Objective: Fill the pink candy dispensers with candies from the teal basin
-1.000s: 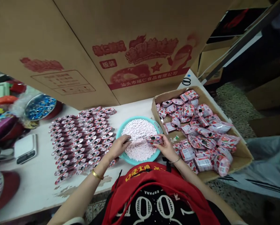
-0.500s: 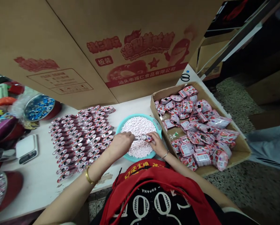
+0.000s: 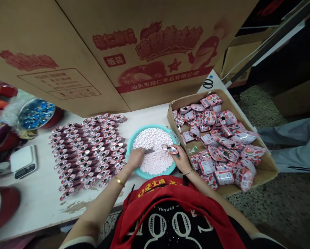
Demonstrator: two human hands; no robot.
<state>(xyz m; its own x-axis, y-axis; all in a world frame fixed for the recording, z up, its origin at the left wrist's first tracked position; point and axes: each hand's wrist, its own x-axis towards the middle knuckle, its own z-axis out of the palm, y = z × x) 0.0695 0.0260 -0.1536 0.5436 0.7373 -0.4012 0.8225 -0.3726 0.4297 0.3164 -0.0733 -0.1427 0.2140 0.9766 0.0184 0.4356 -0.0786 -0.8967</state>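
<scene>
Pink mints (image 3: 152,141) under a steel scoop (image 3: 149,150), and I'm watching for spills

The left hand (image 3: 136,158) pinches the scoop low over the mints in a teal basin (image 3: 149,177); the right hand (image 3: 182,159) pinches a pink foil packet (image 3: 170,149), tilted just inside the rim. From my remote seat, a loose pinch could drop that packet into the mints, and a careless scoop could tip mints onto the white table (image 3: 35,204) beside the rows of pink packets (image 3: 87,152).
</scene>
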